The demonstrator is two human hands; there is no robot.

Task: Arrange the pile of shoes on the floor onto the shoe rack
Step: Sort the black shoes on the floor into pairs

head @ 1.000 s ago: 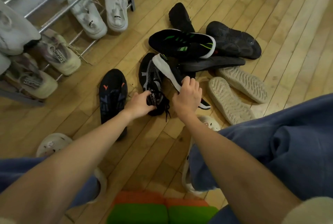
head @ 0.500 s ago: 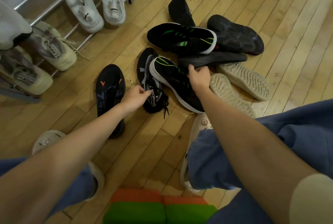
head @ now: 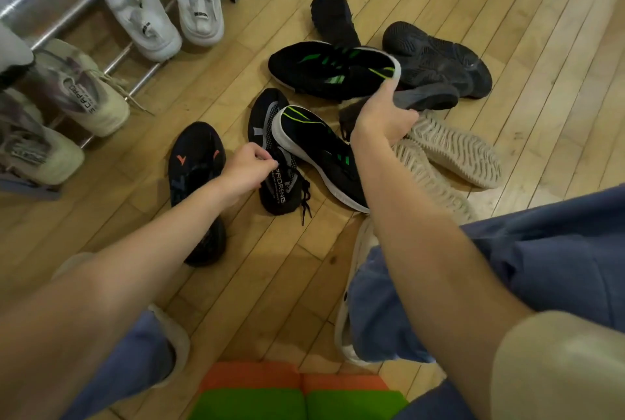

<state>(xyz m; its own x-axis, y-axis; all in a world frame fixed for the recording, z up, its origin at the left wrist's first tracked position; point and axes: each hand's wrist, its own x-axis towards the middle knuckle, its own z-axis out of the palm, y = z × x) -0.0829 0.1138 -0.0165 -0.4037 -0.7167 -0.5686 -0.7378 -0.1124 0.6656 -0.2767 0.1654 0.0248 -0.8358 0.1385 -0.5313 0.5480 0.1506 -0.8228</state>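
Observation:
A pile of shoes lies on the wooden floor. My left hand (head: 250, 166) pinches the tongue of a black knit shoe (head: 275, 193) with white lettering. A black shoe with green stripes (head: 314, 149) leans against that shoe's right side. My right hand (head: 382, 115) is closed around a dark grey shoe (head: 429, 98) lying on its side, thumb touching the heel of a second black-and-green shoe (head: 324, 71). The metal shoe rack (head: 135, 85) stands at the upper left, holding white sneakers (head: 199, 3) and beige sneakers (head: 88, 95).
A black shoe with orange marks (head: 196, 166) lies under my left forearm. A black shoe (head: 333, 14) and a chunky dark sneaker (head: 439, 58) lie at the far side. Two beige shoes (head: 456, 149) rest soles up on the right. An orange-and-green stool (head: 294, 396) is below me.
My right hand let go of the near black-and-green shoe, which now lies flat, and moved away from me onto the dark grey shoe. My left hand stayed on the black knit shoe.

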